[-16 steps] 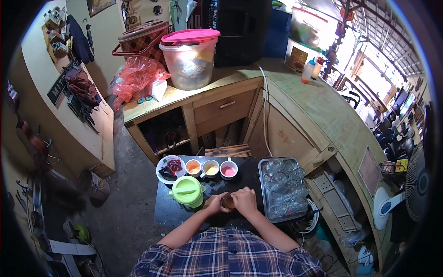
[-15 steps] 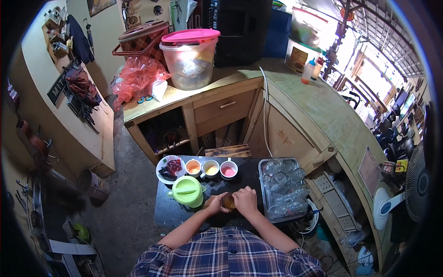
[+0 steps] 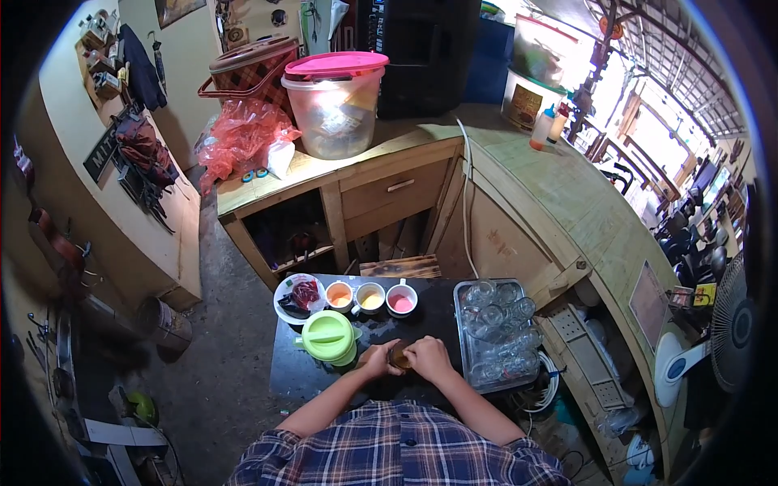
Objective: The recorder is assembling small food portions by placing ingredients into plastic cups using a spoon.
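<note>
Near the front edge of the dark table, my left hand (image 3: 378, 360) wraps round a small brownish glass (image 3: 398, 357). My right hand (image 3: 427, 356) is closed at the glass's right side, fingers bent over its rim; whatever they grip is too small to make out. A light green lidded pitcher (image 3: 328, 337) stands just left of my left hand. Beyond it, three white cups hold different colours: orange (image 3: 339, 295), pale yellow (image 3: 369, 298) and pink (image 3: 401, 300). A white plate (image 3: 285, 287) at their left carries dark red plastic packets.
Right of my hands, a clear tray (image 3: 496, 385) holds several upturned and lying glasses. Behind the table (image 3: 304, 381) stands a wooden counter (image 3: 519, 154) with a pink-lidded tub (image 3: 336, 113) and red plastic bags (image 3: 243, 142). A white fan (image 3: 689, 356) is at the far right.
My right hand has shifted slightly down and left at the glass, its fingers more curled. The left hand keeps its hold, and the cups, pitcher and tray stay put.
</note>
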Available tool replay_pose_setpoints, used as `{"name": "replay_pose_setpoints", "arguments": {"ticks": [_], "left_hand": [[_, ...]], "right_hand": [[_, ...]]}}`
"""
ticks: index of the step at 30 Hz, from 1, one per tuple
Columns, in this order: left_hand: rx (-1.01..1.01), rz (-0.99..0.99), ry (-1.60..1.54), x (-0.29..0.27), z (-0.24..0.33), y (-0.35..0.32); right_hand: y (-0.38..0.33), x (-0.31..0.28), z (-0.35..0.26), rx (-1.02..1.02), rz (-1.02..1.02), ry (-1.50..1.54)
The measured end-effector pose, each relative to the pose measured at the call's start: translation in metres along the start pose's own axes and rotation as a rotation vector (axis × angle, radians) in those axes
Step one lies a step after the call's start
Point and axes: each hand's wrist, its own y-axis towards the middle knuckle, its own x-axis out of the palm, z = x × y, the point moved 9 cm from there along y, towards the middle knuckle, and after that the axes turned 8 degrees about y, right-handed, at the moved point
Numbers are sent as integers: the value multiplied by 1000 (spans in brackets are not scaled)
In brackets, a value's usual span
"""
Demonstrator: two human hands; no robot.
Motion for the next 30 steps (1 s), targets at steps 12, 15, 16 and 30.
{"name": "replay_pose_setpoints", "arguments": {"ticks": [12,15,16,30], "left_hand": [[-20,-30,-5,4,-5,0],[-22,-16,41,-2,2,-1],[-21,-15,41,-1,1,-1],[-13,0,21,1,0,1]], "right_hand": [[2,-4,-6,-22,27,-15],[2,-7,-8,-7,37,-12],[1,-13,-12,-7,71,-87],[0,1,-2,-15,42,-1]]}}
